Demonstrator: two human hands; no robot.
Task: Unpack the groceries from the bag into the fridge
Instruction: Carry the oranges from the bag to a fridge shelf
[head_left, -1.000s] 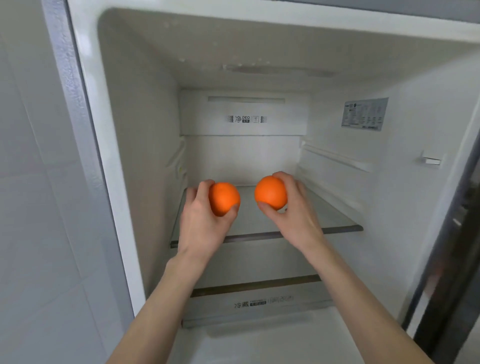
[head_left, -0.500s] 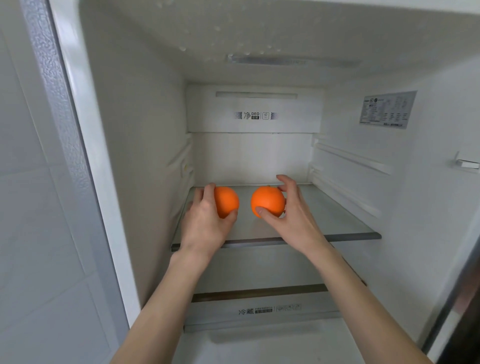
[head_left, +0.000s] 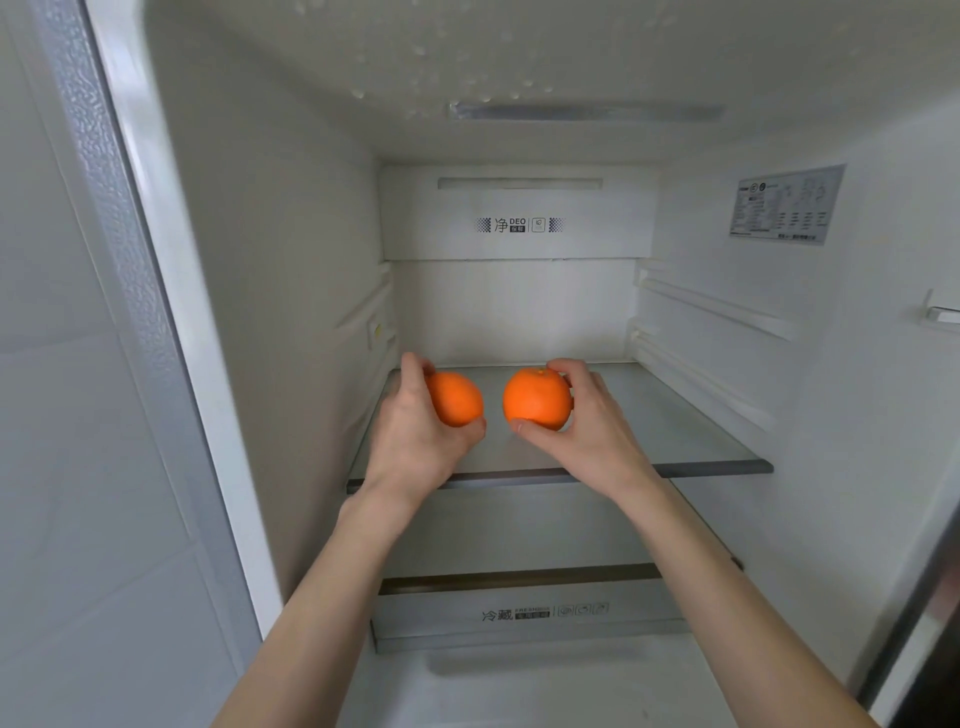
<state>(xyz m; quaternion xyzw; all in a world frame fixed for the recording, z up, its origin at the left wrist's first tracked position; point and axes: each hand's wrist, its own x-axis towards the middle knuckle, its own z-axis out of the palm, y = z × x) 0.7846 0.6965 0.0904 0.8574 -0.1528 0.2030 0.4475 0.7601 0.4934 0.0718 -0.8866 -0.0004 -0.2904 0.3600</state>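
Each hand, left hand (head_left: 415, 436) and right hand (head_left: 587, 431), grips an orange, left orange (head_left: 454, 399) and right orange (head_left: 536, 397), seemingly just above the glass shelf (head_left: 675, 441).

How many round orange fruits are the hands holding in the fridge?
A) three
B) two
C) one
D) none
B: the left hand grips one round orange fruit and the right hand grips another round orange fruit, both just over the glass fridge shelf.

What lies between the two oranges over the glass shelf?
Nothing: the head view shows only bare glass shelf between the left orange and the right orange; they are apart.
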